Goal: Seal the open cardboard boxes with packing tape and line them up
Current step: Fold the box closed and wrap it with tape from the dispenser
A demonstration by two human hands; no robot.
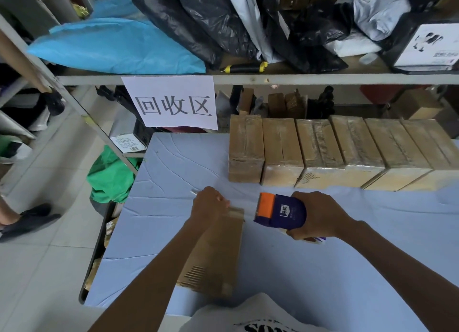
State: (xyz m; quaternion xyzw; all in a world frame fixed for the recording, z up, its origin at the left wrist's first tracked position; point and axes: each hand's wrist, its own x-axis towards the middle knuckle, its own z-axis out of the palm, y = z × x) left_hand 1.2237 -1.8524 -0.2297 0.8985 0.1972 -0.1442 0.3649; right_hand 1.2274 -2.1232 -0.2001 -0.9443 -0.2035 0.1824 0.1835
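The blue-covered desk [323,269] is carrying six taped boxes [347,153] standing in a row at its far edge. Nearer the person on the desk, a cardboard box [218,252] is lying under the left hand [208,202], whose grip is pinching tape at the box's far end; beside the box, the right hand [320,215] is clenching a purple tape dispenser [283,211].

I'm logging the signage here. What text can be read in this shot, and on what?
"回收区": paper sign hanging from the shelf.
Tape dispenser logo: too blurred to read.
White box, upper right: print unreadable.
Label under the shelf: too small.
Shirt lettering: cut off.
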